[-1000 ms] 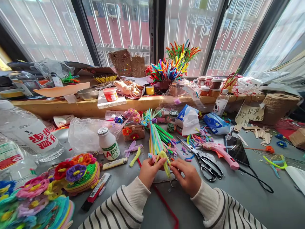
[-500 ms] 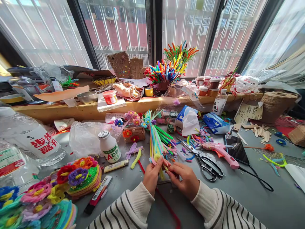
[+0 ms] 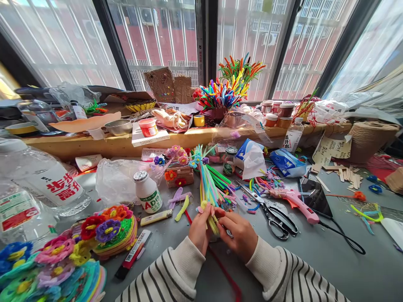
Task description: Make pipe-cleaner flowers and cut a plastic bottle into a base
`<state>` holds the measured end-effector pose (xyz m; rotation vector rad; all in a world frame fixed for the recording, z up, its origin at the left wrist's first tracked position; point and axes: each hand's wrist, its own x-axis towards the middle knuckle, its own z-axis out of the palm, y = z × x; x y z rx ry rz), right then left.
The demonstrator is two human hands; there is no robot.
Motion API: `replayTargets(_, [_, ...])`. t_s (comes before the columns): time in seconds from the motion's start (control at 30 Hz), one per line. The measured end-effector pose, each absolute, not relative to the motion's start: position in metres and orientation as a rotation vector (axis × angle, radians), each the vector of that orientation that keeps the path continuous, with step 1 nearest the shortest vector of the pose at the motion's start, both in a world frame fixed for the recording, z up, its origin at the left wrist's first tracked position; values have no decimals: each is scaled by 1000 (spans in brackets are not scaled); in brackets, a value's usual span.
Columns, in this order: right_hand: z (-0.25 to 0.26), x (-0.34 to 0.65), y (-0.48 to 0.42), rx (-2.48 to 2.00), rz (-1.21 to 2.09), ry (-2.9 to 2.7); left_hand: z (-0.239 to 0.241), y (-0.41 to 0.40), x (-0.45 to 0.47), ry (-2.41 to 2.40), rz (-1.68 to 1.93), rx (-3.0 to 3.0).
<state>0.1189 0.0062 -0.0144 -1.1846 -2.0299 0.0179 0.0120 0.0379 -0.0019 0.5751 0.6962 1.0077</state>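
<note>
My left hand [image 3: 200, 228] is closed, pinching a small yellow and pink pipe-cleaner piece [image 3: 203, 206] between thumb and fingers. Close beside it, my right hand [image 3: 241, 233] has its fingertips bent together at the yellow strands between the hands. Its grip is partly hidden by its own fingers. Just beyond the hands lies a bundle of pastel and green pipe cleaners [image 3: 208, 178], topped with light blue flowers. A red pipe cleaner [image 3: 225, 272] runs along the table beneath the hands. A lime fuzzy strip [image 3: 182, 207] lies left of them.
Scissors [image 3: 278, 220] and a pink glue gun [image 3: 296, 201] with its cable lie to the right, near a dark phone [image 3: 316, 199]. A white bottle [image 3: 147, 191], a lighter [image 3: 156, 217] and fuzzy flower pieces [image 3: 108, 230] stand or lie to the left. A cluttered wooden ledge [image 3: 185, 138] runs behind.
The right hand has shifted slightly left, closer to the left hand, and turned a little. The left hand still pinches the yellow and pink piece. The whole view has moved slightly.
</note>
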Motion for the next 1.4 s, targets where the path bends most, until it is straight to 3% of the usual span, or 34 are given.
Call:
replayTargets(0.13, [-12, 120, 6, -1178, 56, -2056, 0, 38, 12, 686, 998, 566])
replayTargets(0.4, [-20, 108, 6, -1269, -270, -2039, -2, 36, 13, 694, 1039, 525])
replayTargets(0.63, [-11, 122, 6, -1261, 293, -1800, 6, 40, 8, 698, 932, 658])
replayTargets(0.77, [-5, 138, 9, -1308, 491, -1544, 0, 39, 10, 693, 732, 850])
replayTargets(0.93, [-9, 138, 11, -1106, 1082, -1418, -11, 33, 12, 560, 407, 888])
replayTargets(1.0, [-12, 137, 11, -1093, 1159, -1356, -13, 31, 12, 545, 351, 866])
replayTargets(1.2, [-13, 148, 14, -1226, 990, -1275, -6, 34, 11, 679, 536, 910])
replayTargets(1.4, [-8, 152, 10, -1350, 688, -1555, 4, 40, 5, 815, 779, 1061])
